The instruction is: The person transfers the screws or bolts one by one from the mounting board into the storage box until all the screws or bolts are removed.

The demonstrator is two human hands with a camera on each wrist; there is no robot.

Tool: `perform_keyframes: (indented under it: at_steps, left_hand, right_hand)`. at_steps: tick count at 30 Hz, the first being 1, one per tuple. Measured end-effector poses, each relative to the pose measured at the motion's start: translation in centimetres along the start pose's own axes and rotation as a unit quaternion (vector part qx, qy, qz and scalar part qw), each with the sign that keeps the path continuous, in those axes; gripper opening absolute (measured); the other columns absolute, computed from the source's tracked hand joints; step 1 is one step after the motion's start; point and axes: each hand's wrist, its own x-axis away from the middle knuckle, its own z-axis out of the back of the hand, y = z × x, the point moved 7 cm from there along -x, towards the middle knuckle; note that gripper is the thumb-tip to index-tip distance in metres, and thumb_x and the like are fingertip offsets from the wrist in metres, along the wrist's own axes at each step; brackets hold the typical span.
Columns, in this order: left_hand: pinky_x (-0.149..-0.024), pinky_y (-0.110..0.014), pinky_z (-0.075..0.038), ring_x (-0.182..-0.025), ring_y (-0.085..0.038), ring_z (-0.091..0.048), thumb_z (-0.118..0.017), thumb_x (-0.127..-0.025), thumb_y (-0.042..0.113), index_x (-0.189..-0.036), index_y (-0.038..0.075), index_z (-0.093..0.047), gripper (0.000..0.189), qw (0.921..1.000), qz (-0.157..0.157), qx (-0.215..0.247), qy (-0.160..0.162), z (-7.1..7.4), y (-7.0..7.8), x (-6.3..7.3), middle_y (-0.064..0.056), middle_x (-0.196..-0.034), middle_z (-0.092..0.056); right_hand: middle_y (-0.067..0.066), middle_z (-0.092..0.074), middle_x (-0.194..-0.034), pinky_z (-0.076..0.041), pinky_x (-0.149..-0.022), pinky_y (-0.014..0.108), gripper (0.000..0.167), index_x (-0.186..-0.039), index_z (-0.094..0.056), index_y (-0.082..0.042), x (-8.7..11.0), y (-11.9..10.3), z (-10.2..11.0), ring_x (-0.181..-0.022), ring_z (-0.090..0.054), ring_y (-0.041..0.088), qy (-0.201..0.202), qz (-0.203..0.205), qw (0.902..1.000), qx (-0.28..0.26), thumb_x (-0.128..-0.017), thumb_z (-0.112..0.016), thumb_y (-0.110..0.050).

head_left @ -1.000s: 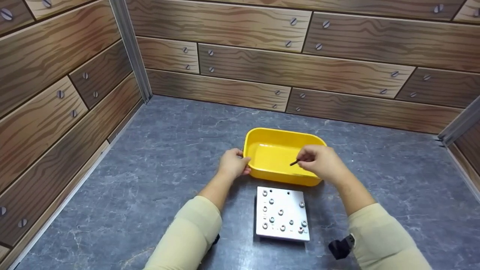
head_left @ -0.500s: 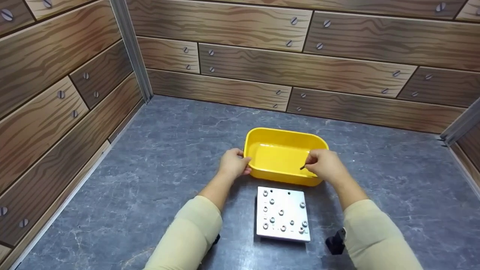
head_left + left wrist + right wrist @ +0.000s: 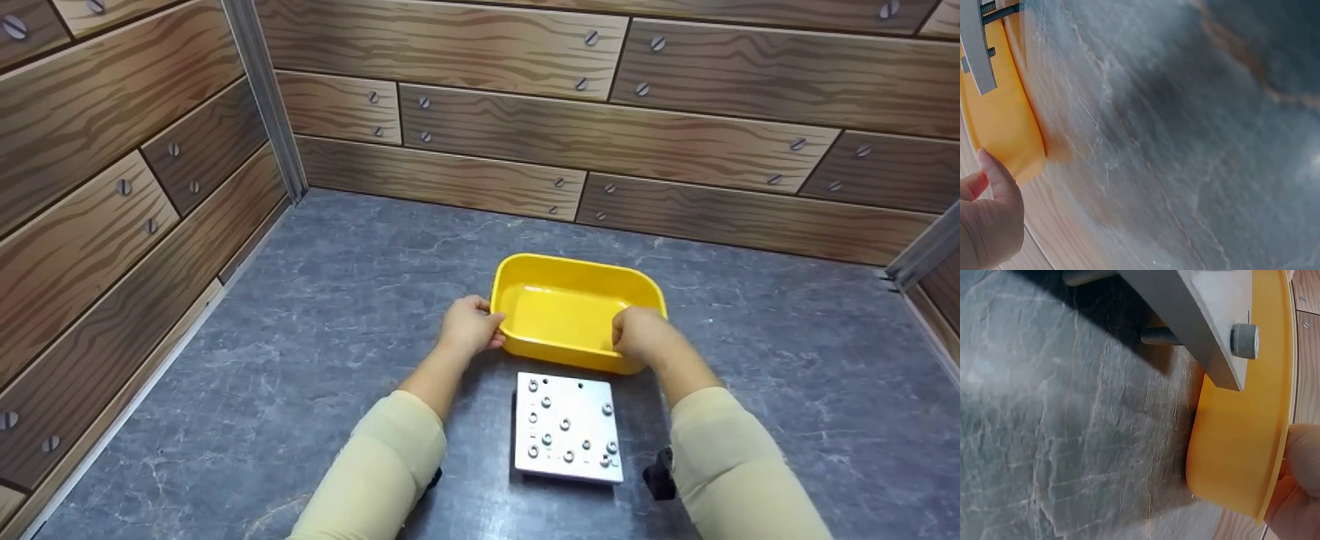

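Observation:
A yellow plastic tub (image 3: 570,351) stands on the grey tabletop. My left hand (image 3: 466,327) grips its left end, thumb at the rim and fingers against the outer wall; the left wrist view shows this hand (image 3: 995,216) at the tub's corner. Inside the tub's right end, my right hand (image 3: 646,336) reaches down over the front rim with curled fingers. Its fingertips are hidden behind the tub's wall, so I cannot tell whether they hold anything. Nearer me lies a square silver metal plate (image 3: 574,442) carrying several socket-head bolts.
Threaded bolt shanks (image 3: 1159,336) stick out below the plate, which is raised off the tabletop (image 3: 300,360). Wood-patterned walls (image 3: 480,124) stand behind and at both sides. A black device (image 3: 660,474) sits under the right sleeve.
My right hand has moved a little right and sunk lower into the tub. The short dark stick that it pinched earlier is out of sight. My left hand keeps its grip.

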Motion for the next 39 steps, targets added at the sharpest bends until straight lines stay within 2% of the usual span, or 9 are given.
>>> perform_keyframes:
  at_steps: [10, 16, 20, 29, 39]
  left_hand:
    - [-0.062, -0.032, -0.059, -0.049, -0.012, -0.058, -0.060, -0.088, 0.009, -0.104, -0.001, -0.056, 0.020, 1.0000, -0.001, 0.005, 0.002, 0.0, 0.0, 0.0, -0.010, -0.070, -0.057]
    - [-0.063, -0.034, -0.059, -0.048, -0.012, -0.058, -0.060, -0.088, 0.007, -0.105, -0.001, -0.055, 0.020, 1.0000, -0.004, 0.008, -0.001, -0.1, 0.0, -0.1, -0.009, -0.066, -0.058]
    - [-0.063, -0.034, -0.059, -0.048, -0.012, -0.058, -0.059, -0.088, 0.008, -0.107, -0.001, -0.054, 0.022, 1.0000, -0.003, 0.007, 0.000, -0.2, 0.0, -0.1, -0.010, -0.066, -0.058]
    - [-0.061, -0.033, -0.059, -0.049, -0.013, -0.059, -0.058, -0.089, 0.008, -0.114, 0.000, -0.052, 0.027, 1.0000, -0.002, -0.004, 0.003, -0.1, 0.0, 0.0, -0.012, -0.073, -0.059]
    - [-0.061, -0.033, -0.059, -0.051, -0.014, -0.061, -0.057, -0.089, 0.009, -0.114, 0.001, -0.052, 0.027, 0.9999, 0.006, -0.008, 0.002, -0.1, 0.0, 0.0, -0.013, -0.076, -0.061]
  right_hand:
    - [0.009, -0.059, -0.070, -0.051, -0.058, 0.033, 0.013, -0.074, -0.063, 0.000, -0.1, 0.4, -0.1, -0.067, -0.052, 0.023, 0.001, -0.011, 0.9995, 0.030, -0.069, -0.054, 0.009]
    - [0.008, -0.056, -0.068, -0.047, -0.055, 0.031, 0.009, -0.072, -0.062, -0.002, 0.2, 0.2, 0.3, -0.065, -0.050, 0.023, 0.020, 0.003, 0.9993, 0.032, -0.072, -0.055, 0.005]
    - [0.007, -0.055, -0.068, -0.045, -0.053, 0.028, 0.007, -0.074, -0.061, -0.002, 0.4, 0.0, 0.7, -0.064, -0.050, 0.022, 0.038, 0.003, 0.9992, 0.014, -0.077, -0.056, 0.002]
    - [0.007, -0.059, -0.076, -0.048, -0.059, 0.032, 0.006, -0.081, -0.064, -0.004, 1.0, -2.3, 1.2, -0.069, -0.052, 0.022, 0.067, 0.032, 0.9972, -0.001, -0.084, -0.060, -0.005]
    - [0.005, -0.060, -0.079, -0.050, -0.066, 0.033, 0.005, -0.084, -0.065, -0.006, 1.6, -4.4, 1.4, -0.073, -0.052, 0.022, 0.066, 0.036, 0.9969, -0.024, -0.086, -0.061, -0.009]
